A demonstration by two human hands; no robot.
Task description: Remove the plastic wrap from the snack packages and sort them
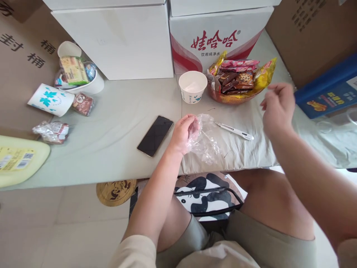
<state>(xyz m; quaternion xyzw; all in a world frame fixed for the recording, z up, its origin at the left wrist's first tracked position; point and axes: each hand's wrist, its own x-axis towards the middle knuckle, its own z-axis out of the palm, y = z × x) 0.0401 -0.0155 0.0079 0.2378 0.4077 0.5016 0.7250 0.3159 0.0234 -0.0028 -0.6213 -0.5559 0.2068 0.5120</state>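
My left hand [184, 134] is closed on a crumpled clear plastic bag [208, 143], which spreads to the right over the cloth. My right hand [279, 108] is raised just right of the snack bowl [234, 97], slightly blurred, its fingers loosely bent and apart with nothing visible in them. Wrapped snacks [238, 78] in brown, pink and yellow fill that bowl. A white paper cup [193, 87] with a teal leaf print stands upright left of the bowl. Between my hands lies a white utility knife [234, 131]. Left of my left hand is a dark-screened phone [155, 136].
White cartons [117, 41] line the back. At left are a tipped paper cup [51, 99], a white tub [89, 87] with packets, small wrapped snacks [83, 104] and a pale yellow bottle [22, 160]. A blue box [329, 89] stands at right. The table's front edge lies above my knees.
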